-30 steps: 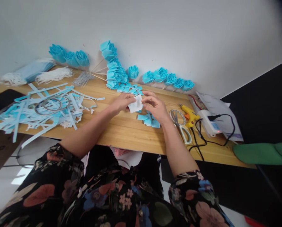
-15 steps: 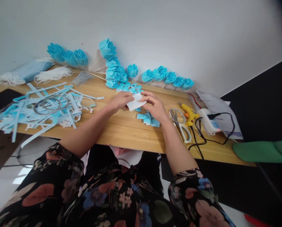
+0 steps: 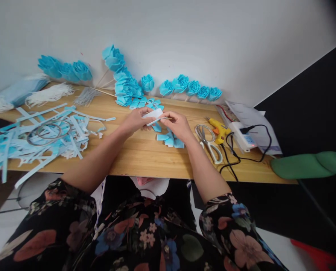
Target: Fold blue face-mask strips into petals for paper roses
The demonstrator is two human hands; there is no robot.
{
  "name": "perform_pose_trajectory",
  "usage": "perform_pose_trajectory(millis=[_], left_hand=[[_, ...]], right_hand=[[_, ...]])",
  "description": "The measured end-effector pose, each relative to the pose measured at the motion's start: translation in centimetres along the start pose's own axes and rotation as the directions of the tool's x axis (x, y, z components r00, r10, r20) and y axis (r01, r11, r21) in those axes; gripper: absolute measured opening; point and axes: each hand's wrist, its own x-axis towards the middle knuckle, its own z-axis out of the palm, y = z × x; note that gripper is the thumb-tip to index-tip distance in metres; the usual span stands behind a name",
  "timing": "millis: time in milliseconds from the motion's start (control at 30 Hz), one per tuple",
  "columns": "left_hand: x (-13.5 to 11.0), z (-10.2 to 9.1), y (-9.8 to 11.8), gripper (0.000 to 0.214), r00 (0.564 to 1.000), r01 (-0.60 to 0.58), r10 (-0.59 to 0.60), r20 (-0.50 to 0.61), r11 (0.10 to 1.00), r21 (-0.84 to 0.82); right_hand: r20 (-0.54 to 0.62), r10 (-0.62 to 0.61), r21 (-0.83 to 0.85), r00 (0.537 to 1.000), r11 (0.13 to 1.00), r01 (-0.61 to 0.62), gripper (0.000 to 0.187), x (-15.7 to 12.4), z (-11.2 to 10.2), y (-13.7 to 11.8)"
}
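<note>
Both my hands meet over the middle of the wooden table [image 3: 145,158]. My left hand [image 3: 135,121] and my right hand [image 3: 177,125] pinch a small white-and-blue piece of material [image 3: 153,114] between their fingertips; it is folded nearly flat and seen edge-on. Just below my right hand lie several cut blue petal pieces [image 3: 170,139]. More folded blue petals [image 3: 145,102] lie beyond my hands, near the wall.
Finished blue flowers [image 3: 189,87] on sticks line the wall. A heap of blue and white strips with wire rings [image 3: 43,131] covers the table's left. Scissors [image 3: 209,141], a yellow glue gun [image 3: 218,130], a white power strip [image 3: 242,137] and black cables lie at the right.
The white piece, held open and flat a second ago, is now folded over and turned edge-on between my fingers. The view has shifted slightly, so everything sits further left.
</note>
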Motion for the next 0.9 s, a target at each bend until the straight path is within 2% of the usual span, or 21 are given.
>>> perform_pose_trajectory(millis=[233, 467, 600, 733, 833, 900], left_hand=[[0.2, 0.0, -0.2, 0.021, 0.999, -0.029, 0.029, 0.031, 1.000, 0.000], [0.3, -0.2, -0.7, 0.033, 0.998, -0.067, 0.067, 0.019, 0.998, 0.002], [0.0, -0.1, -0.4, 0.045, 0.994, -0.110, 0.110, -0.009, 0.994, 0.016], [0.3, 0.0, -0.7, 0.061, 0.989, -0.150, 0.149, 0.025, 0.987, 0.062], [0.6, -0.1, -1.2, 0.060, 0.988, -0.154, 0.152, 0.025, 0.986, 0.071], [0.7, -0.3, -1.3, 0.061, 0.991, -0.129, 0.127, 0.032, 0.989, 0.076]], right_hand=[[-0.042, 0.020, -0.002, 0.999, 1.000, -0.020, 0.020, -0.1, 0.1, -0.5], [-0.043, 0.027, -0.010, 0.999, 1.000, -0.028, 0.021, 0.0, 0.2, -0.3], [-0.048, 0.021, -0.020, 0.999, 1.000, -0.022, 0.020, -0.1, 0.2, -0.3], [-0.046, 0.028, -0.046, 0.999, 0.998, -0.030, 0.021, -0.1, 0.4, 0.3], [-0.051, 0.017, -0.005, 0.999, 1.000, -0.018, 0.029, 0.3, 0.1, 0.7], [-0.114, -0.008, 0.010, 0.993, 1.000, 0.010, 0.039, 0.6, -1.0, 0.3]])
